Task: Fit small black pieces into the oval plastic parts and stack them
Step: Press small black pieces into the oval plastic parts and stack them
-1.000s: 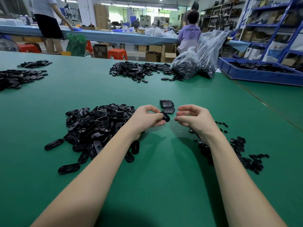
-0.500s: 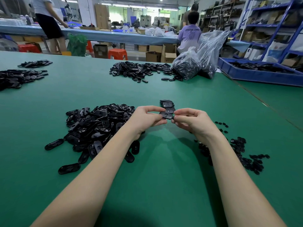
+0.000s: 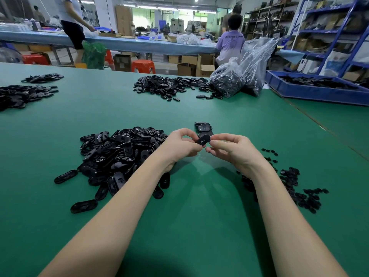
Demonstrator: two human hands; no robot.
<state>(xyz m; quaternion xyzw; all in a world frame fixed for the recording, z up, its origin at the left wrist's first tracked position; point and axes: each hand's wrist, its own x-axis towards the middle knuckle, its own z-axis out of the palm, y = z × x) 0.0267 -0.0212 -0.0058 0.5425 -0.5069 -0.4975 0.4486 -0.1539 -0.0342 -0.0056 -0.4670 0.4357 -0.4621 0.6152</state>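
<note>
Hands meeting just in front of stack [image 3: 204, 129] on table [image 3: 199, 226]. Left hand [image 3: 180, 147] curled, pinching oval part [image 3: 203, 140] between thumb and fingertips, part tilted, raised off table. Right hand [image 3: 232, 150] curled, fingertips at part's right end; cannot tell whether holding a small piece. Left of stack, under left forearm: oval pile [image 3: 121, 156]. Right of stack and nearer, beside right wrist: small pieces [image 3: 295, 186]. Well beyond stack: far pile [image 3: 171, 86], bags [image 3: 239, 74], blue tray [image 3: 311, 90].
</note>
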